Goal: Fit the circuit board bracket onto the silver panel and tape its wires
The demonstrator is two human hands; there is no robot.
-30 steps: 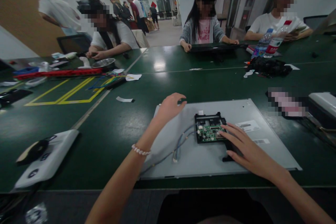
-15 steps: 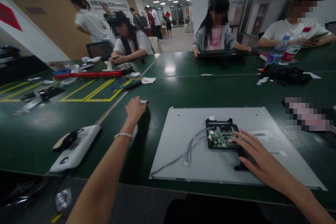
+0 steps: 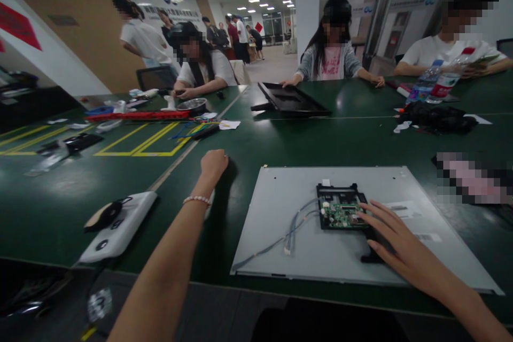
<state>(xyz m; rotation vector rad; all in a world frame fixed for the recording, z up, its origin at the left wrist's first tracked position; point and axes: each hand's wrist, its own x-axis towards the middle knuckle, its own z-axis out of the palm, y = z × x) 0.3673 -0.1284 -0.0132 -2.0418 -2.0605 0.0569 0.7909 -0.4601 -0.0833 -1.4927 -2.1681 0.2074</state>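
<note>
My right hand rests with fingers spread over the right edge of a green circuit board. The board sits on a black plastic bracket on the back of a flat grey display panel. A grey cable loops from the board's left side to the panel's front left corner. Left of the panel, my left hand is closed in a fist, knuckles up, low over the table. What it holds, if anything, is hidden by the back of the hand.
A white device with a lens carries a dark and beige object near the left front edge. Across the green table, a person's hand touches a tilted black frame. Bottles and a black bundle lie right.
The small light object beside my left fist no longer shows. Across the table, the black frame has moved left and tilted, one of the person's hands off it. My right hand stays on the board.
</note>
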